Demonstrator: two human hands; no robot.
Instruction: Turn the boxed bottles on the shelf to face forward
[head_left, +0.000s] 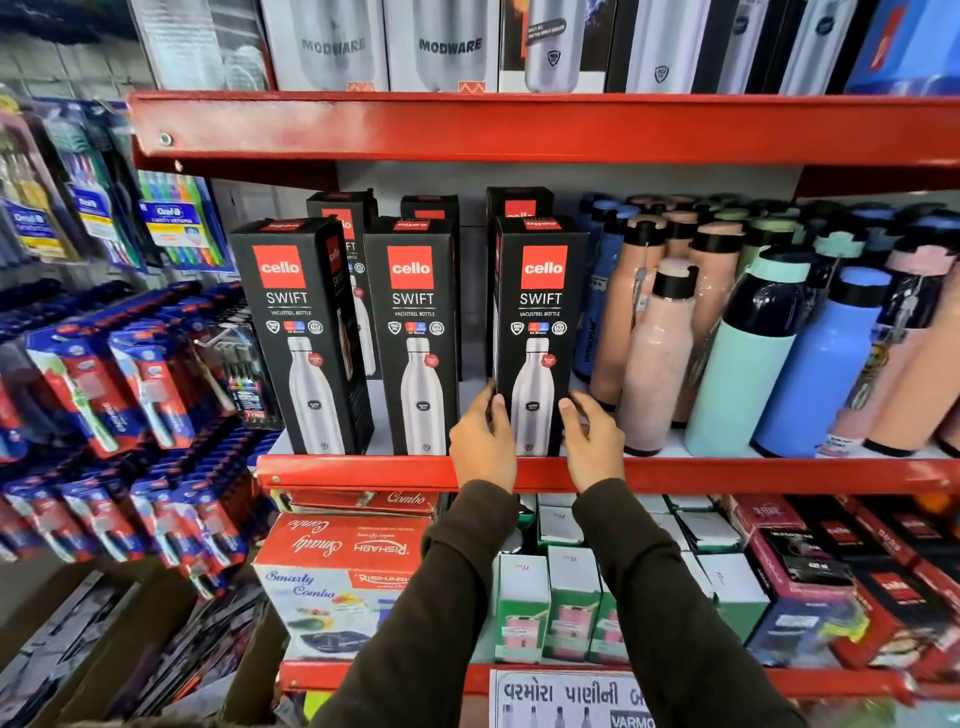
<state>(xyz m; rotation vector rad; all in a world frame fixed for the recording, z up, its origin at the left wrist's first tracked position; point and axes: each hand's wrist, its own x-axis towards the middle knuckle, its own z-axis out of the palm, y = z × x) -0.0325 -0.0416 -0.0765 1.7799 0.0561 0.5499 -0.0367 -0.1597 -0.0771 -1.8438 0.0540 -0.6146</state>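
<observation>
Three black Cello Swift bottle boxes stand in the front row of the red middle shelf (363, 473), fronts facing me. The left box (298, 332) is angled a little, showing its right side. The middle box (415, 332) stands square. Both hands grip the right box (540, 312) at its base: my left hand (483, 441) on its left edge, my right hand (589, 441) on its right edge, thumbs on the front. Three more black boxes (343, 208) stand behind the front row, mostly hidden.
Loose bottles in pink, mint and blue (753, 332) crowd the shelf right of the boxes, close to my right hand. Toothbrush packs (130, 374) hang at left. The upper shelf (519, 124) overhangs. Combo boxes (337, 566) and small cartons sit below.
</observation>
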